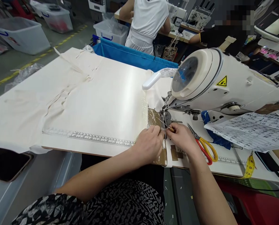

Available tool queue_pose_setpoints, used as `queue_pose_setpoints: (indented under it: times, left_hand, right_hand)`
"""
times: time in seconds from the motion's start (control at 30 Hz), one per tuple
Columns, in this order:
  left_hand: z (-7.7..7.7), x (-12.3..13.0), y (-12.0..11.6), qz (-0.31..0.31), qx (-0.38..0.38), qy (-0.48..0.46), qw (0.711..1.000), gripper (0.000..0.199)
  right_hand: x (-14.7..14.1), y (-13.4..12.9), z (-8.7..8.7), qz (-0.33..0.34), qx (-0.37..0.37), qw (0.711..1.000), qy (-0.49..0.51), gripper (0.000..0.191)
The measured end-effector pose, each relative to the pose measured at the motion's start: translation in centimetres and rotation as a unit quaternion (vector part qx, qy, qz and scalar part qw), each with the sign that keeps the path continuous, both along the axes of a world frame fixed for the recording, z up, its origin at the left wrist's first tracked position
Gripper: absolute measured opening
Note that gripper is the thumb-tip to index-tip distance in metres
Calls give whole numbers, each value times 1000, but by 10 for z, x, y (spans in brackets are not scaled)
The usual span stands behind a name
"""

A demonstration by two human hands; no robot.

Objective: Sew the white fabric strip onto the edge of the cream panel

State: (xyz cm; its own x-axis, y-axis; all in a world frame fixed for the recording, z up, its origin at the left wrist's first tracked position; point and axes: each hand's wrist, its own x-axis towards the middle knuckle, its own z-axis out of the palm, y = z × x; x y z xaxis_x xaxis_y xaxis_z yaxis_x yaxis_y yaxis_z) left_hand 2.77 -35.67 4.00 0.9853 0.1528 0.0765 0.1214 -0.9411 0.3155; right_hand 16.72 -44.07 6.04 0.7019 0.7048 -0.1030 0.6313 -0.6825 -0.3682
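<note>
My right hand point(180, 136) is closed on a thin pointed awl with a brown handle point(171, 129); its metal tip points up and left toward the needle area of the sewing machine point(200, 78). Just left of it, my left hand point(150, 142) rests on brown tape point(154, 118) in front of the presser foot. Its fingers are bent and seem to pinch the top of a white strip point(168, 154), which hangs over the table's front edge. The fingertips of both hands nearly touch. Scissors with red and yellow handles point(207, 149) lie right of my right hand.
The white table point(106, 93) carries a printed ruler point(102, 138) and pale fabric pieces point(59, 100) at left. Written sheets point(251, 129), a yellow tape measure point(249, 166) and a phone point(268, 161) are at right. A blue cloth bin point(134, 56) and a person in white point(148, 22) are beyond.
</note>
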Motion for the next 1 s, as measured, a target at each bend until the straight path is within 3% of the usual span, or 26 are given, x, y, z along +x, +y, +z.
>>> queue_pose_setpoints:
  times: [0.27, 0.43, 0.57, 0.67, 0.77, 0.87, 1.0]
  left_hand:
    - [-6, 7, -4, 30, 22, -2, 999, 34]
    - [-9, 10, -6, 34, 43, -7, 998, 30]
    - [-11, 11, -7, 34, 61, -11, 998, 28]
    - [-12, 11, -7, 25, 68, -14, 997, 27]
    - [-13, 11, -7, 26, 70, -20, 997, 25]
    - [-13, 11, -7, 33, 75, -24, 996, 25]
    - [-14, 11, -8, 37, 84, -32, 995, 26]
  right_hand:
    - [-3, -5, -21, -29, 54, 997, -49, 14]
    - [-3, -14, -27, -23, 98, 993, -67, 21]
    - [-12, -49, -17, 3, 139, 988, -68, 37]
    - [-24, -82, -12, 21, 154, 982, -104, 34]
    - [-34, -99, -18, 82, 162, 956, -231, 34]
    - [-37, -96, -27, 100, 172, 931, -304, 34]
    - [-36, -81, -35, 96, 174, 924, -326, 38]
